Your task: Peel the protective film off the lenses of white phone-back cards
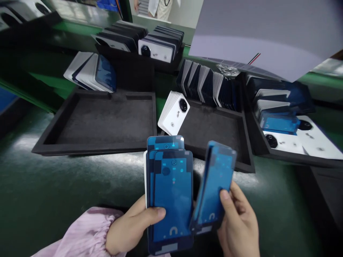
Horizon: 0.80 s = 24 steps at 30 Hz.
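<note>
My left hand [134, 225] is closed around a stack of phone-sized panels [173, 196], its thumb pressed on the lower left of the top one. Their upward faces are dark with blue film, and a white edge shows along the left side. In my right hand [238, 217], pinched between thumb and fingers, is a thinner stack of blue-filmed panels [215, 185], tilted and slightly blurred. Its lower left corner comes close to the left stack; whether they touch I cannot tell. Just beyond leans a bundle of white phone back panels [174, 114] with dark round camera areas.
Black foam trays [112, 148] lie on the green table [66, 192]. Rows of panels [206, 85] stand at the back of the middle tray, with more panels [281, 125] at right. Behind are further panel stacks [158, 50] and a large pale sheet [268, 35].
</note>
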{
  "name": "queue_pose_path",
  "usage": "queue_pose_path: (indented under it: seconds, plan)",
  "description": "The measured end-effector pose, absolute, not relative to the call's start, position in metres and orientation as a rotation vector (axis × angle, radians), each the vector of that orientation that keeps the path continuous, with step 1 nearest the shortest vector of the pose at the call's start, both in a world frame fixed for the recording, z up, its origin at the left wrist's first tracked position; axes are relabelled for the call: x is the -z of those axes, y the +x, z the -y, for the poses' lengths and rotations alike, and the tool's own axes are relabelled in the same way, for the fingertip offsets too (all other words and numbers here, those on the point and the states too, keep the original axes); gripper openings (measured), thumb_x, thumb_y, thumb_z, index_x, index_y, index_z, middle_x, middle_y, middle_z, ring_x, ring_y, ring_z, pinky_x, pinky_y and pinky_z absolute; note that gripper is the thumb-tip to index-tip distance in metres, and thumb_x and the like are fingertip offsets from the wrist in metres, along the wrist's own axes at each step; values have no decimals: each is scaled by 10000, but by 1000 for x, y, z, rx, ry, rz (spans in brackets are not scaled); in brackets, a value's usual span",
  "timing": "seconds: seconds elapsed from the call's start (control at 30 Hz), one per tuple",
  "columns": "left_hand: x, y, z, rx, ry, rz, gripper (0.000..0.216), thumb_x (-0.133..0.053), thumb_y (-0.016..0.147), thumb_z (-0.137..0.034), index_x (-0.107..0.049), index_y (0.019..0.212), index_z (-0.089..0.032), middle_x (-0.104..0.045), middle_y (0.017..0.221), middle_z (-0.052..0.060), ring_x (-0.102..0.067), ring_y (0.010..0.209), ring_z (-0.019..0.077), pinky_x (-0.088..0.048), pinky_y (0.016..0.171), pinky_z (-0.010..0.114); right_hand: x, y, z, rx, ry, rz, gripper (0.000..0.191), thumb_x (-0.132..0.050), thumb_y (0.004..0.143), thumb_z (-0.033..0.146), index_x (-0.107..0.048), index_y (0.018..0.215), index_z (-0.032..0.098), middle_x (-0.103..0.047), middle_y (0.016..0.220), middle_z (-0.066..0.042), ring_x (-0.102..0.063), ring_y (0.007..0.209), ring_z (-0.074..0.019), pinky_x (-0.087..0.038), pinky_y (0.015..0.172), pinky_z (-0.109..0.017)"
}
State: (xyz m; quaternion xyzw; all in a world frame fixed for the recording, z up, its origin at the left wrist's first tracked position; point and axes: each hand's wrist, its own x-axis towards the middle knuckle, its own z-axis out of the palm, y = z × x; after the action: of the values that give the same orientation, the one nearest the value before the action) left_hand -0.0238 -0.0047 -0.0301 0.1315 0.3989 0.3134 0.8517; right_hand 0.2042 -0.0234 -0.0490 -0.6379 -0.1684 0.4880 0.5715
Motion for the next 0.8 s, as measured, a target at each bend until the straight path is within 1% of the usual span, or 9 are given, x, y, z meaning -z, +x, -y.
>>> queue_pose_path:
  seconds: [0.1,0.2,0.23,0.3,0.43,0.5,0.67,0.73,0.8]
  plan:
    - [25,-23,4,-654,282,-823,366,-878,792,-438,-840,1115,-271,-848,1088,48,-734,1116,346,-551,1033,468,39,216,16,-1066,-1361,226,286,-895,765,380,-751,975,250,-733,930,-25,-702,806,-167,-614,633,-221]
    - [23,-22,4,-638,315,-921,346,-916,730,-479,-858,1025,-310,-849,1082,15,-724,1139,327,-551,1023,422,30,222,11,-1073,-1112,214,73,-763,892,245,-691,894,233,-569,848,10,-586,731,-110,-553,580,-167]
    - [23,-22,4,-627,332,-949,363,-923,706,-500,-859,1012,-315,-847,1083,12,-720,1145,326,-554,1012,411,28,222,10,-1084,-1040,222,69,-699,927,199,-663,876,229,-492,820,19,-531,690,-101,-527,554,-163]
    - [23,-23,5,-602,372,-983,419,-918,682,-549,-857,1018,-307,-840,1088,23,-708,1148,333,-555,1004,413,25,220,9,-1105,-973,248,145,-610,964,167,-604,831,223,-357,787,30,-427,639,-108,-481,518,-172]
    - [22,-23,5,-579,458,-1016,434,-897,677,-599,-859,999,-311,-835,1041,14,-708,1090,306,-553,990,390,22,214,11,-1124,-1024,328,179,-584,971,265,-551,797,238,-242,770,39,-290,602,-143,-389,458,-212]
    - [21,-23,5,-587,484,-1025,413,-894,675,-606,-859,990,-341,-834,1033,-10,-709,1077,282,-553,976,355,21,212,10,-1129,-1028,368,173,-588,960,274,-546,796,240,-247,756,39,-283,595,-146,-377,450,-222]
    - [21,-23,6,-581,491,-1030,392,-888,681,-610,-860,972,-349,-833,1009,-16,-708,1053,267,-555,960,334,21,211,7,-1140,-972,481,214,-651,933,294,-553,757,221,-363,713,32,-384,593,-129,-468,476,-212]
    - [24,-23,7,-594,509,-1030,402,-887,688,-606,-857,991,-343,-838,1024,-7,-714,1057,275,-556,965,344,25,209,12,-1137,-989,587,224,-681,923,338,-607,751,215,-471,722,10,-498,632,-136,-528,522,-227]
    - [29,-22,10,-610,518,-1055,401,-893,702,-582,-851,1012,-331,-848,1036,5,-727,1063,297,-559,969,376,31,201,22,-1152,-1117,650,190,-698,924,414,-721,854,239,-649,821,-36,-645,750,-177,-600,628,-269]
